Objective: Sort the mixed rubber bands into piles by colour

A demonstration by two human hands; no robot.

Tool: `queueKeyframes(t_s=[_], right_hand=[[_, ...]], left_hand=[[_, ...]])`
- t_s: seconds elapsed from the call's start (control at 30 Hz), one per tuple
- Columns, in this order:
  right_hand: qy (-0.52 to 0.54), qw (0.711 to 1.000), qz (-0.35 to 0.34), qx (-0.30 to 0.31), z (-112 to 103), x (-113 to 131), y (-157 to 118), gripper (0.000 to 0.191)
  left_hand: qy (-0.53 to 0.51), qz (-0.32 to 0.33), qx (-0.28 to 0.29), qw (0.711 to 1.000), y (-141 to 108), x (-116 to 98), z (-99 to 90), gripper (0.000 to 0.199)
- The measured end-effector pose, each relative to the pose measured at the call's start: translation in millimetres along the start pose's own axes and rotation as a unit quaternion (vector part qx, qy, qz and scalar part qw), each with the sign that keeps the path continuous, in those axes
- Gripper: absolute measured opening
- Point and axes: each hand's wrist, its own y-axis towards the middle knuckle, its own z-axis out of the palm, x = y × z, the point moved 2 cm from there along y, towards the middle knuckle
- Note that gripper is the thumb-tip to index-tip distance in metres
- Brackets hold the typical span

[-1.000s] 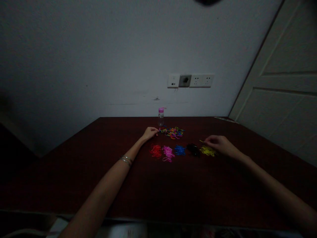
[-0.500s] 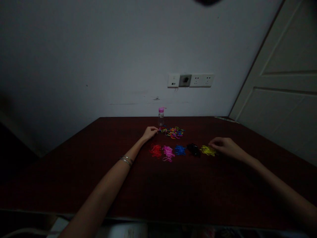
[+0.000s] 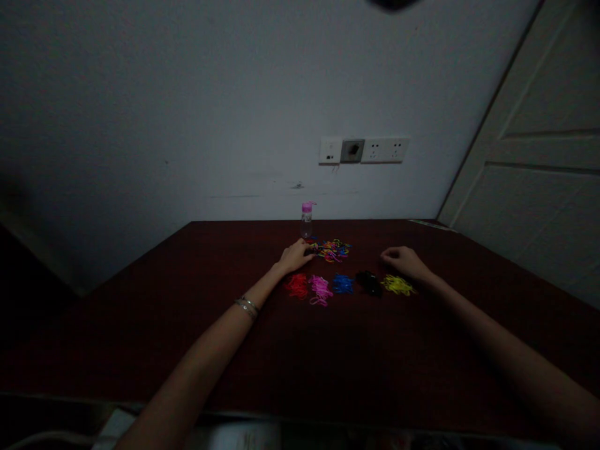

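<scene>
My left hand [image 3: 297,255] reaches to the left end of a mixed pile of coloured rubber bands [image 3: 334,250]. Its fingers are bent together at the pile's edge, and what they grip is hidden. My right hand [image 3: 405,261] hovers just beyond the yellow rubber bands [image 3: 398,285], fingers curled closed, with no band showing in them. In a row nearer me lie separate heaps of red bands [image 3: 297,285], pink bands [image 3: 320,290], blue bands [image 3: 343,284] and black bands [image 3: 369,283]. The bands look like small thin loops.
A clear bottle with a pink cap [image 3: 306,220] stands behind the mixed pile. The dark red table [image 3: 281,356] meets a wall with sockets [image 3: 363,150]. A white door [image 3: 539,162] is on the right. The room is dim.
My right hand has lifted off the yellow heap and moved left and farther back. My left hand has shifted right, onto the edge of the mixed pile.
</scene>
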Motion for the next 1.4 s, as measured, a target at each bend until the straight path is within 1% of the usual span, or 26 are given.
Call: queueKeyframes(t_s=[0.07,0.17,0.27,0.47,0.63,0.8,0.97,1.13,1.4], right_hand=[[-0.012,1.000,0.002,-0.013,5.1,-7.3,4.2,0.031],[-0.029,0.999,0.017,-0.033,8.9,-14.0,4.7,0.031],[-0.035,0.998,0.015,-0.044,9.5,-14.4,0.7,0.031],[-0.044,0.997,0.020,-0.060,8.9,-10.9,-5.7,0.029],[-0.046,0.997,0.018,-0.063,8.8,-8.3,-7.0,0.029],[-0.040,0.997,0.018,-0.062,8.5,-6.3,-7.8,0.029],[-0.029,0.998,0.012,-0.055,8.3,-6.9,-7.4,0.028],[-0.023,0.998,0.004,-0.053,8.6,-7.9,-7.4,0.025],[-0.014,0.999,0.003,-0.043,8.1,-8.0,-7.7,0.025]], left_hand=[[0.034,-0.008,0.012,0.999,-2.3,-4.0,-1.9,0.035],[0.051,-0.010,0.021,0.998,-3.2,-8.3,-3.0,0.037],[0.051,-0.005,0.030,0.998,-1.5,-8.9,-1.1,0.038],[0.052,0.001,0.032,0.998,3.9,-1.9,4.2,0.036],[0.042,0.002,0.012,0.999,8.1,1.2,5.6,0.027],[0.033,-0.005,-0.002,0.999,9.3,2.4,6.4,0.022],[0.023,-0.025,-0.019,0.999,10.4,5.4,6.3,0.022],[0.002,-0.043,-0.023,0.999,12.7,7.8,6.6,0.022],[-0.060,-0.014,-0.051,0.997,14.7,11.4,8.6,0.024]])
